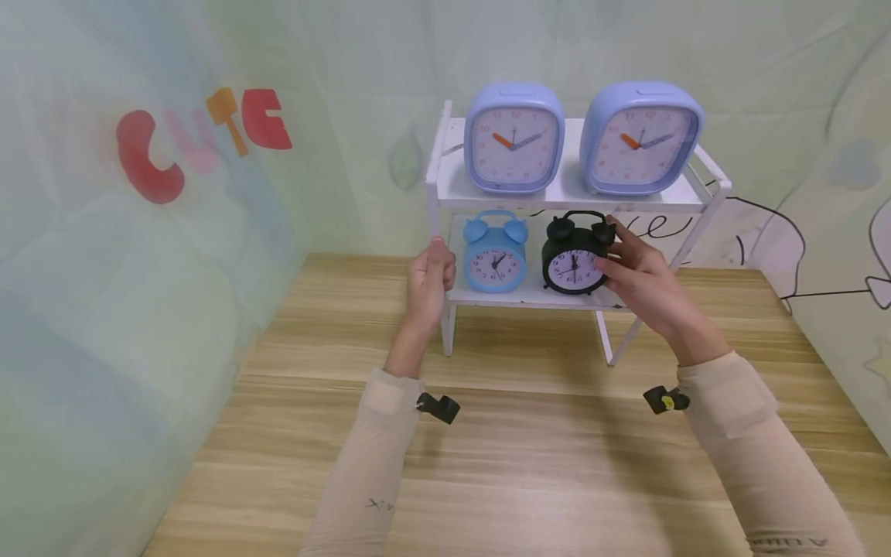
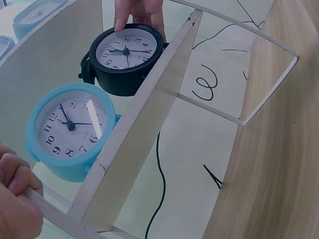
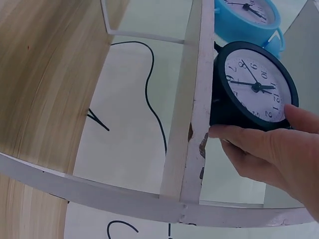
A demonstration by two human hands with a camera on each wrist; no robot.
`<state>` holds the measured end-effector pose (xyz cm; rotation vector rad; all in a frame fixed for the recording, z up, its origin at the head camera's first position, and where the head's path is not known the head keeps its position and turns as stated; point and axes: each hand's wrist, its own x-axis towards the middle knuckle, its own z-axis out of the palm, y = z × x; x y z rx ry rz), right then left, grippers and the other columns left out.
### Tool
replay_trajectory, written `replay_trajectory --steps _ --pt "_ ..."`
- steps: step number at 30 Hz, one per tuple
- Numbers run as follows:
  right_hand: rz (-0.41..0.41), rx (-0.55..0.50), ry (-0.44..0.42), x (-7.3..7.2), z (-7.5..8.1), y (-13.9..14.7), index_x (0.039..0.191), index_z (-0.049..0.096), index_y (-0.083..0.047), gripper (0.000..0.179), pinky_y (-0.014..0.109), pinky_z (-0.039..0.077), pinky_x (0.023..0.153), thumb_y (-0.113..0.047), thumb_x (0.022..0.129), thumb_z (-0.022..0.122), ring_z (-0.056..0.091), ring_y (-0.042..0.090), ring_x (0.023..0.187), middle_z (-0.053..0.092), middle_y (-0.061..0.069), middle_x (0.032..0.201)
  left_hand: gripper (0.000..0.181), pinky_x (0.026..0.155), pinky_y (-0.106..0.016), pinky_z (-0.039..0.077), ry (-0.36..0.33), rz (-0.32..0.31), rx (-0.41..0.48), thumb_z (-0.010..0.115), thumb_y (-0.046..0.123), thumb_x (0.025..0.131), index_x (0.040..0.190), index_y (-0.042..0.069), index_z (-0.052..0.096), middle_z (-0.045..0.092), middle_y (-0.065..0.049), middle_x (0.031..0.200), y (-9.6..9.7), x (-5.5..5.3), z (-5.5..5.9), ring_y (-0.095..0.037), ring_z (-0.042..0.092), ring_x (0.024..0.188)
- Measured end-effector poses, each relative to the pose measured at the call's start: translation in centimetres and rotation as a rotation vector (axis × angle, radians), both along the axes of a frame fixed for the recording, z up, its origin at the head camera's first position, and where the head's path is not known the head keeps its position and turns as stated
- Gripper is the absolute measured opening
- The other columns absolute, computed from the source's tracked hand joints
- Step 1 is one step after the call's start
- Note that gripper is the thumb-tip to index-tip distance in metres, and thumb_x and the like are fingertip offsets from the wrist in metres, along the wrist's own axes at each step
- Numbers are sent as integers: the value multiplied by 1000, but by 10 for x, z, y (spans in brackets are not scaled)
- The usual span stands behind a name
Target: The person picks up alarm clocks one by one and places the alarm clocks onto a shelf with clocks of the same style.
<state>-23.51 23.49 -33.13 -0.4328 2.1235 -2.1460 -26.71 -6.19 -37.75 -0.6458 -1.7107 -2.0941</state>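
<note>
On the lower shelf of a white two-tier rack [image 1: 557, 298] stands a black twin-bell alarm clock [image 1: 577, 267]. My right hand [image 1: 643, 282] grips its right side, thumb on the front of the face and fingers behind, as the right wrist view shows with the black clock [image 3: 256, 87]. Left of it, apart, sits a light blue twin-bell alarm clock [image 1: 495, 263]. My left hand [image 1: 428, 282] grips the rack's left upright with curled fingers; in the left wrist view this hand [image 2: 20, 199] is partly cut off. Both twin-bell clocks are upright, facing me.
Two rounded periwinkle alarm clocks, the left one [image 1: 513, 139] and the right one [image 1: 643, 139], stand on the upper shelf [image 1: 571, 182]. The rack stands on a wood-grain table [image 1: 515, 464]. Pale printed fabric [image 1: 362, 139] hangs behind and at the sides.
</note>
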Motion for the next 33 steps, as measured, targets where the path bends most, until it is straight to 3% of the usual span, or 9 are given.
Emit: replay_trajectory --steps 3,12,21,25,29,33 --pt "4 -28 -3 -1 0 -1 160 0 -12 73 20 43 89 3 103 43 39 18 119 33 11 135 47 47 -20 21 1 -3 5 32 18 110 65 4 37 33 10 54 0 0 0 -7 28 49" --pt "-23 -124 1 -1 0 -2 158 11 -5 66 19 43 80 7 102 43 43 14 102 37 12 126 45 47 -20 21 0 -2 18 32 18 109 65 15 40 33 10 54 2 1 2 -6 27 49" --pt "-64 -89 -13 1 -1 -2 153 19 -4 60 20 45 86 3 102 48 45 15 108 39 11 129 44 47 -20 21 3 -7 17 31 17 109 66 9 39 33 10 54 2 1 2 -6 28 50" --pt "-83 -73 -8 2 -2 -2 151 19 -4 58 19 44 90 4 101 48 46 15 111 39 11 129 44 48 -19 21 -8 -4 16 31 17 109 66 11 39 33 11 54 2 1 0 -6 27 50" --pt "-101 -18 -16 2 -2 -3 153 14 -8 62 22 41 97 1 102 49 43 20 122 33 18 140 44 48 -19 22 -24 7 16 32 18 109 66 16 40 33 11 54 2 1 -1 -6 28 50" --pt "-128 115 -4 4 -1 -4 157 6 -15 71 37 27 114 -7 103 52 26 30 144 17 23 158 44 48 -19 22 -30 2 25 32 17 109 66 17 41 33 11 54 2 1 1 -6 28 50"
